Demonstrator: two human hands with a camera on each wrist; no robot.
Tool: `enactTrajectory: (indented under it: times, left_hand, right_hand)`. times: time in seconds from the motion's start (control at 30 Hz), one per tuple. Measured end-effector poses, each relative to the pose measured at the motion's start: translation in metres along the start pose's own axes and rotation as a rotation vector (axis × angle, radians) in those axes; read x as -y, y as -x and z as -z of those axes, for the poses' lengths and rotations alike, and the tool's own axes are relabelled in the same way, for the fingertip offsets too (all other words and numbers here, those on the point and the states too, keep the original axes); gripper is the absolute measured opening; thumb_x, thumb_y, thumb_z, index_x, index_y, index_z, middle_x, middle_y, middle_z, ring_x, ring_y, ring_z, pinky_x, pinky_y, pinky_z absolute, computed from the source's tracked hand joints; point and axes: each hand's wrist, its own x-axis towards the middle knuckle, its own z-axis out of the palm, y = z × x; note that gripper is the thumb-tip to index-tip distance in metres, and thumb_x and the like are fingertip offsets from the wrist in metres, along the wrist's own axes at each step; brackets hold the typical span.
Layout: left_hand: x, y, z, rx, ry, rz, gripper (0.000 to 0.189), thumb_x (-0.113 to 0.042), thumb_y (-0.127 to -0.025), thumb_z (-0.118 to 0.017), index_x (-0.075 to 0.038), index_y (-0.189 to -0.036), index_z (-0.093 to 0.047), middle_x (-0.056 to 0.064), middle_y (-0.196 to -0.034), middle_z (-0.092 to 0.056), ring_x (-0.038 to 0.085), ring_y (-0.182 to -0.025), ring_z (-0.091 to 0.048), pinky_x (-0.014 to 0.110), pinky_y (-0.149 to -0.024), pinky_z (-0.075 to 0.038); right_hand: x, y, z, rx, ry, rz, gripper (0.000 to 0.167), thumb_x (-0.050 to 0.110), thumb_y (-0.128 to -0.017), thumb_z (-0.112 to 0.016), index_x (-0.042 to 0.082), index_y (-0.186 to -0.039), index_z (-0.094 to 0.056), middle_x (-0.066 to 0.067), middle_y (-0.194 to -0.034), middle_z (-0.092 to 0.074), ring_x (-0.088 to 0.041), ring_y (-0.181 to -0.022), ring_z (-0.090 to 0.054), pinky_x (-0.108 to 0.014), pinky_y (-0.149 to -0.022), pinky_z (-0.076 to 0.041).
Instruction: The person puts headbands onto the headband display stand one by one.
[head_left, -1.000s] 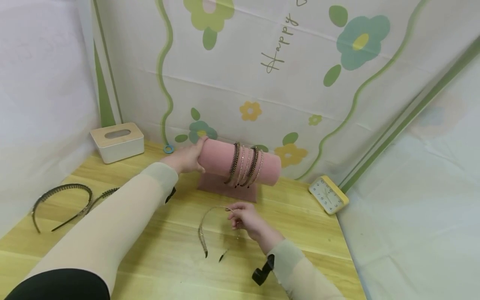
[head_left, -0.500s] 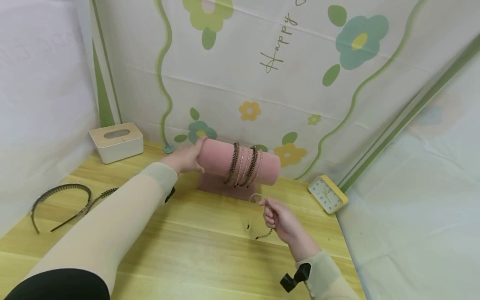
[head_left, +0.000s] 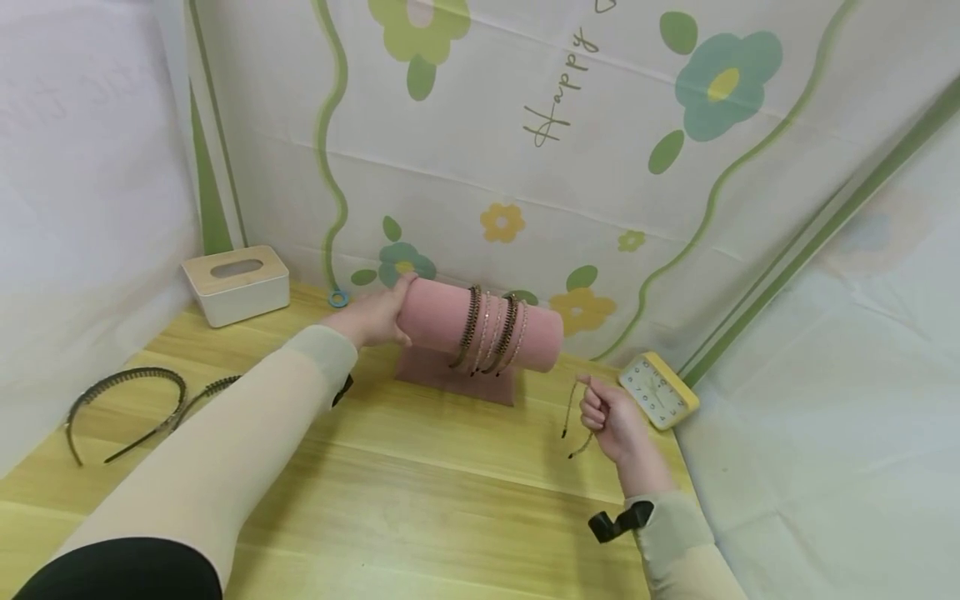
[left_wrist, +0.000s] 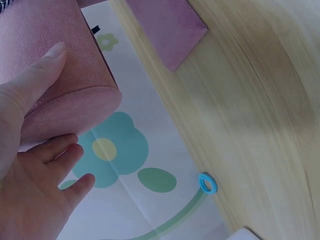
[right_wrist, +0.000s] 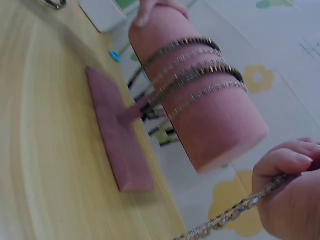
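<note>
A pink velvet headband stand (head_left: 431,312) stands at the back of the table, its roll carrying several headbands (head_left: 471,325), dark toothed ones and pale beaded ones. My left hand (head_left: 375,317) grips the roll's left end. In the left wrist view, the thumb (left_wrist: 47,65) lies along the roll while other fingers sit near its end face. To the right of the stand, my right hand (head_left: 613,421) holds a thin beaded headband (right_wrist: 225,217) in curled fingers, its tips hanging down. That headband is apart from the roll, and the fist hides part of it.
Two dark headbands (head_left: 131,371) lie on the left of the wooden table (head_left: 405,517), one partly behind the left forearm. A tissue box (head_left: 237,287) stands back left, near a small blue ring (head_left: 339,298). At the right edge is a yellow clock (head_left: 658,390).
My right hand has moved right and slightly up with the beaded headband, from in front of the stand to beside the clock. The left hand has stayed on the roll.
</note>
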Motion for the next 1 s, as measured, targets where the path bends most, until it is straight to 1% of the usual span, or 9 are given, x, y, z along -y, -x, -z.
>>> enactTrajectory:
  times: [0.1, 0.17, 0.3, 0.37, 0.5, 0.67, 0.73, 0.83, 1.0]
  left_hand:
    - [0.001, 0.000, -0.001, -0.001, 0.001, 0.003, 0.115, -0.019, -0.080, -0.085, -0.015, -0.158, 0.001, 0.025, -0.130, -0.056, 0.037, -0.104, -0.061, 0.051, -0.090, -0.047]
    - [0.001, -0.001, -0.001, 0.002, -0.004, 0.008, 0.116, -0.020, -0.081, -0.084, -0.016, -0.158, 0.002, 0.024, -0.130, -0.057, 0.035, -0.102, -0.062, 0.049, -0.090, -0.047]
    - [0.002, -0.002, -0.002, 0.007, -0.008, 0.011, 0.116, -0.020, -0.081, -0.084, -0.017, -0.158, 0.003, 0.024, -0.131, -0.056, 0.034, -0.101, -0.062, 0.048, -0.089, -0.047]
    - [0.002, -0.002, -0.002, 0.006, -0.010, 0.013, 0.116, -0.020, -0.081, -0.084, -0.016, -0.158, 0.002, 0.024, -0.131, -0.056, 0.034, -0.100, -0.062, 0.048, -0.088, -0.048]
    - [0.000, -0.001, -0.001, 0.002, -0.009, 0.008, 0.115, -0.020, -0.081, -0.084, -0.015, -0.158, 0.002, 0.025, -0.132, -0.055, 0.035, -0.102, -0.062, 0.049, -0.089, -0.047]
    - [0.000, 0.000, -0.002, 0.005, 0.004, 0.010, 0.115, -0.019, -0.081, -0.084, -0.015, -0.158, 0.002, 0.025, -0.133, -0.054, 0.036, -0.105, -0.061, 0.050, -0.092, -0.046]
    - [0.000, 0.000, -0.002, 0.005, 0.002, 0.016, 0.116, -0.020, -0.081, -0.084, -0.016, -0.158, 0.002, 0.024, -0.132, -0.056, 0.035, -0.103, -0.061, 0.050, -0.092, -0.046]
    - [0.001, -0.002, -0.002, 0.000, 0.003, 0.009, 0.116, -0.020, -0.080, -0.085, -0.016, -0.158, 0.002, 0.025, -0.128, -0.058, 0.036, -0.103, -0.062, 0.050, -0.093, -0.046]
    - [0.003, -0.005, -0.002, 0.001, -0.001, 0.005, 0.116, -0.020, -0.079, -0.085, -0.017, -0.158, 0.001, 0.025, -0.128, -0.058, 0.037, -0.107, -0.060, 0.051, -0.095, -0.044]
  right_hand:
    - [0.006, -0.010, 0.008, 0.042, -0.091, 0.041, 0.044, 0.016, -0.111, -0.021, -0.008, -0.146, -0.011, 0.001, -0.063, -0.020, -0.010, -0.050, -0.013, -0.021, -0.046, -0.014]
    - [0.010, -0.017, 0.011, 0.065, -0.144, 0.072, 0.043, 0.016, -0.111, -0.020, -0.006, -0.146, -0.011, 0.000, -0.064, -0.018, -0.012, -0.052, -0.011, -0.022, -0.046, -0.013]
    - [0.019, -0.033, 0.009, 0.064, -0.203, 0.126, 0.044, 0.018, -0.111, -0.023, -0.005, -0.147, -0.013, 0.001, -0.063, -0.022, -0.013, -0.053, -0.011, -0.022, -0.047, -0.013]
    - [0.024, -0.041, 0.006, 0.060, -0.211, 0.140, 0.047, 0.018, -0.111, -0.024, -0.005, -0.150, -0.012, 0.002, -0.062, -0.024, -0.012, -0.053, -0.011, -0.023, -0.047, -0.013]
    - [0.031, -0.056, -0.001, 0.041, -0.190, 0.150, 0.051, 0.018, -0.111, -0.024, -0.005, -0.153, -0.010, 0.002, -0.062, -0.024, -0.012, -0.052, -0.013, -0.023, -0.047, -0.013]
    - [0.033, -0.072, -0.010, 0.013, -0.182, 0.144, 0.049, 0.016, -0.110, -0.026, -0.003, -0.154, -0.015, 0.003, -0.060, -0.029, -0.010, -0.050, -0.018, -0.022, -0.048, -0.014]
    - [0.033, -0.077, -0.014, 0.008, -0.181, 0.144, 0.048, 0.015, -0.110, -0.028, -0.003, -0.153, -0.016, 0.003, -0.060, -0.032, -0.009, -0.048, -0.021, -0.022, -0.048, -0.015]
    - [0.033, -0.084, -0.020, -0.004, -0.181, 0.140, 0.048, 0.015, -0.110, -0.030, -0.002, -0.153, -0.019, 0.004, -0.060, -0.036, -0.007, -0.047, -0.025, -0.020, -0.047, -0.017]
    - [0.033, -0.091, -0.028, -0.015, -0.194, 0.119, 0.049, 0.015, -0.109, -0.032, 0.000, -0.154, -0.019, 0.003, -0.061, -0.037, -0.006, -0.046, -0.024, -0.020, -0.046, -0.016]
